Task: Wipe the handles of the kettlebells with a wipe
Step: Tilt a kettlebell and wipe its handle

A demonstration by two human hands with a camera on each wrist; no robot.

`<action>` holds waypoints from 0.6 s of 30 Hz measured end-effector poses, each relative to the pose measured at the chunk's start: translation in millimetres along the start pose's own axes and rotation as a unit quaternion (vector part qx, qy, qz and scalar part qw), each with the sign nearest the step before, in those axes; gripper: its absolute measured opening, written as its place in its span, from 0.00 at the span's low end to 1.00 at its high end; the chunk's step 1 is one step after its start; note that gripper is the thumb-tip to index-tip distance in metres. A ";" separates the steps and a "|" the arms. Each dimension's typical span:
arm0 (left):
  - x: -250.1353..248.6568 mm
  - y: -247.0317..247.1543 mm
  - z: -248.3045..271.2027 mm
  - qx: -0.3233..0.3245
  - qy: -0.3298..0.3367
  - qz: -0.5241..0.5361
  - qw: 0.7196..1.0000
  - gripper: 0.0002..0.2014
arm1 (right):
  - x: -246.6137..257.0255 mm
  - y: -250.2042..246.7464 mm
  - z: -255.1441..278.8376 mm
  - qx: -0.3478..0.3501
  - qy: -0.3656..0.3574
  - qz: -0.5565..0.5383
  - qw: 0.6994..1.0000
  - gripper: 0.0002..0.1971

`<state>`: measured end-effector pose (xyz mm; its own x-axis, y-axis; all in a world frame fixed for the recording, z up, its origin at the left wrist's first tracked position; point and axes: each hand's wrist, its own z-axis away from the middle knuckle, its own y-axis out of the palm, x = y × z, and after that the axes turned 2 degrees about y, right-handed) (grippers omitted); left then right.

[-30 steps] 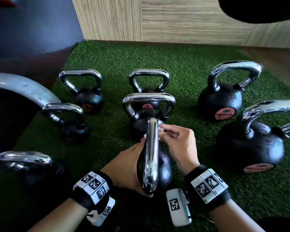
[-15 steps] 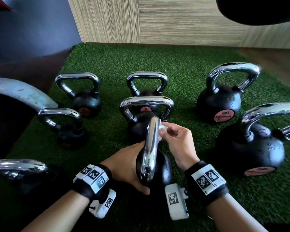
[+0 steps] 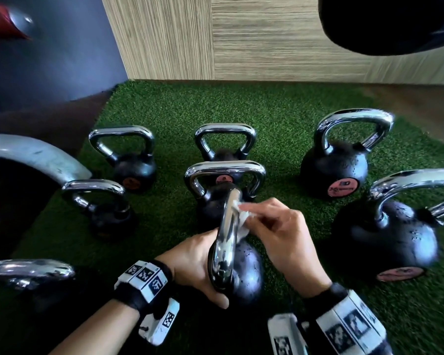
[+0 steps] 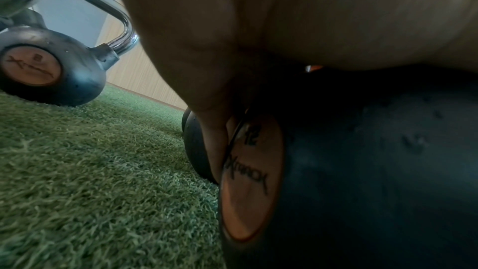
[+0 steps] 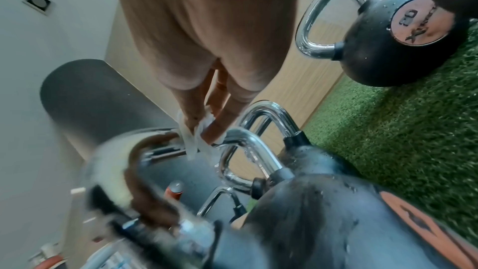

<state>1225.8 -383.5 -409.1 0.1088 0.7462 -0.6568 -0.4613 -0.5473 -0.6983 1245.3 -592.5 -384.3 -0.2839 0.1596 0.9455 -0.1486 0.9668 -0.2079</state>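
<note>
A black kettlebell [image 3: 246,272] with a chrome handle [image 3: 227,234] stands at the front centre of the green turf. My left hand [image 3: 198,265] grips its round body from the left side; its orange weight label [image 4: 250,173] fills the left wrist view beside my fingers. My right hand [image 3: 280,231] pinches a white wipe [image 3: 241,219] against the far right side of the handle. In the right wrist view the wipe [image 5: 194,136] hangs crumpled from my fingertips [image 5: 214,130] over the chrome.
Several more black kettlebells stand around on the turf [image 3: 280,124]: one directly behind [image 3: 224,180], two at the left [image 3: 128,160], two larger ones at the right [image 3: 336,165]. A curved grey metal bar [image 3: 36,155] lies at the left. A wood-panel wall [image 3: 241,37] closes the back.
My right hand has slid the wipe a little along the far part of the handle. The head view has drifted downward. My left hand keeps its hold on the body.
</note>
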 end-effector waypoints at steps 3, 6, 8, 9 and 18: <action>-1.0 -0.3 1.9 -0.002 -0.002 0.016 1.000 0.42 | 13.8 -3.4 17.9 0.034 -0.010 -0.001 0.999 0.14; -3.9 0.2 2.8 -0.002 0.011 0.025 1.000 0.41 | 12.8 -7.5 12.9 0.030 0.011 -0.042 0.999 0.11; -4.5 -0.2 2.3 0.000 0.024 0.033 0.999 0.42 | 11.9 -8.4 17.6 0.049 0.036 -0.083 0.995 0.09; -3.0 0.1 1.1 0.008 0.030 0.032 0.999 0.45 | 11.7 -7.4 24.2 0.067 0.052 -0.104 0.991 0.09; 0.8 1.3 -0.2 0.015 -0.015 0.028 0.999 0.33 | 6.9 -5.8 44.4 0.126 0.094 -0.103 0.982 0.11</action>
<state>1225.5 -383.7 -410.6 0.0557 0.7266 -0.6848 -0.4920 -0.5768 -0.6521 1202.1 -605.8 -387.7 -0.0462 0.0224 0.9987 -0.4206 0.9064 -0.0398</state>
